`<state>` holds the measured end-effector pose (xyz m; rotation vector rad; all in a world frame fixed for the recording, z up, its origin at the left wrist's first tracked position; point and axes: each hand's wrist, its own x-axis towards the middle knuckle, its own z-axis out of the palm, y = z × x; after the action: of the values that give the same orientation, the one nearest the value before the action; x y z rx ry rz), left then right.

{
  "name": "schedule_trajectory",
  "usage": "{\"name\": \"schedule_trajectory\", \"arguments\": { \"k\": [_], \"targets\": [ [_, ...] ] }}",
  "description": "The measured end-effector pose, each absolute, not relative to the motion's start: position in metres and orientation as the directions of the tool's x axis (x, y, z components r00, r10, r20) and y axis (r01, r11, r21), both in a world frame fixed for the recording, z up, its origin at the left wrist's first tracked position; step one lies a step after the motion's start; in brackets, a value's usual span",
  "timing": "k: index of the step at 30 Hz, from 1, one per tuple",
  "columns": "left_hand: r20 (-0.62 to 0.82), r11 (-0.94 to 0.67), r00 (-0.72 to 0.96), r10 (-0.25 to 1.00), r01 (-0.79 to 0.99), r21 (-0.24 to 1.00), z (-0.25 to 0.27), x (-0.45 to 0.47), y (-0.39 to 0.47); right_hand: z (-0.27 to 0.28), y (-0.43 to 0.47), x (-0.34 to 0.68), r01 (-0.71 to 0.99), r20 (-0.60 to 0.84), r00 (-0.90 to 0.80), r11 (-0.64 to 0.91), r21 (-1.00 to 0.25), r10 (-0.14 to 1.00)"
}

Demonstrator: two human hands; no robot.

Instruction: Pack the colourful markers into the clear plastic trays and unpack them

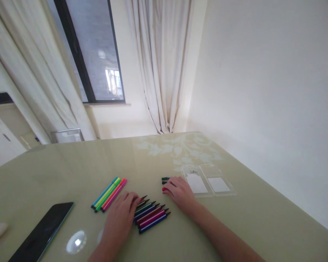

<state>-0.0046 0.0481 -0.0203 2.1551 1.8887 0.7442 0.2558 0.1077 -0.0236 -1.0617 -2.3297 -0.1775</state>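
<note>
Purple, magenta and blue pens (153, 217) uncapped in a slanted row on the pale green worktop (98, 160), tips toward upper right. Left hand (121, 211) curled over the row's far left, fingertips at a red-ended pen (141, 199); cannot tell if gripped. Right hand (178, 189) narrowed over short dark pieces (164, 178), red piece (164, 189) at fingertips; hold likewise unclear. Clear case (215, 171) right, just beside. Bright markers (109, 194) left.

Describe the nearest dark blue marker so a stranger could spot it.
On the greenish table, find the person's left hand and the row of pointed markers beside it. The dark blue marker lies at the row's near end, beside a magenta marker. In that row, it alone has no neighbour on its near side.
</note>
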Motion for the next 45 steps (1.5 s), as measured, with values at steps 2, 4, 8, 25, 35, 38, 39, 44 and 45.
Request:
{"name": "schedule_trajectory", "arguments": {
  "k": [2, 4, 8, 25, 35, 38, 39, 44, 45],
  "targets": [
    [0.278, -0.152, 0.031, 0.96, 0.893, 0.423, -0.021, -0.011, 0.05, -0.025, 0.108, 0.254, 0.736, 0.513, -0.545, 0.671, -0.085, 0.663],
    [0.332, -0.048, -0.073, 0.94, 0.938, 0.343, -0.02, -0.02, 0.05, -0.025, 0.109, 0.255, 0.749, 0.506, -0.539, 0.658, -0.077, 0.673],
    [0.326, 0.191, -0.212, 0.921, 0.977, 0.096, -0.021, -0.04, 0.049, -0.021, 0.107, 0.256, 0.763, 0.516, -0.514, 0.64, -0.09, 0.685],
    [0.539, -0.454, 0.286, 0.792, 0.866, 0.208, -0.024, 0.021, 0.041, -0.013, 0.097, 0.249, 0.53, 0.665, -0.652, 0.846, 0.056, 0.365],
    [0.457, -0.457, 0.34, 0.822, 0.873, 0.173, -0.027, 0.027, 0.042, -0.006, 0.095, 0.251, 0.491, 0.657, -0.694, 0.861, 0.134, 0.294],
    [0.403, -0.428, 0.328, 0.855, 0.884, 0.189, -0.025, 0.03, 0.04, -0.003, 0.093, 0.253, 0.48, 0.649, -0.702, 0.868, 0.129, 0.292],
    [0.38, -0.417, 0.32, 0.868, 0.885, 0.208, -0.023, 0.031, 0.039, -0.001, 0.093, 0.255, 0.478, 0.649, -0.703, 0.869, 0.129, 0.29],
    [0.269, -0.396, 0.318, 0.909, 0.859, 0.324, -0.007, 0.037, 0.034, 0.008, 0.089, 0.265, 0.482, 0.635, -0.72, 0.86, 0.168, 0.279],
    [0.259, -0.395, 0.319, 0.912, 0.855, 0.336, -0.004, 0.037, 0.033, 0.01, 0.088, 0.266, 0.484, 0.634, -0.72, 0.859, 0.169, 0.281]
  ]
}}
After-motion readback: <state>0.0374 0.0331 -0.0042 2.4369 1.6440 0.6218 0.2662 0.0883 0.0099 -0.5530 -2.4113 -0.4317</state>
